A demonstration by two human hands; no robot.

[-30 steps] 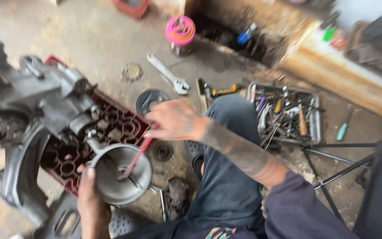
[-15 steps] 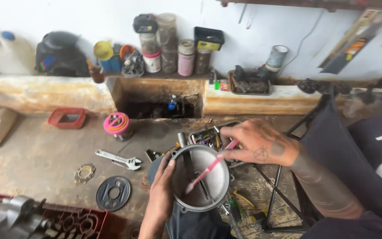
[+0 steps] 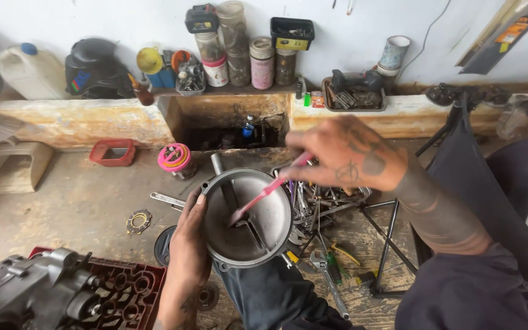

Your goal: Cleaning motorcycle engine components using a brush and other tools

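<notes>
Pink toothbrush (image 3: 268, 190) is down inside the round metal bowl-shaped part (image 3: 249, 217), bristle end near the middle by the raised ribs. Right hand (image 3: 346, 153) is pinched shut around the brush handle, left hand (image 3: 190, 235) is wrapped on the rim of the part from the left side, holding it up over the lap. Looks to me like the scrubbing is midway: the inside is dull grey but still kinda grimy, so I'd say more brushing left. Count-wise: one brush, one metal part, two hands. Around it there's one engine casing (image 3: 32, 293) sitting on one red crate (image 3: 132, 290) bottom left, one open-end wrench (image 3: 166, 198) on the floor, and a pile of tools (image 3: 322, 198) I can't count.
</notes>
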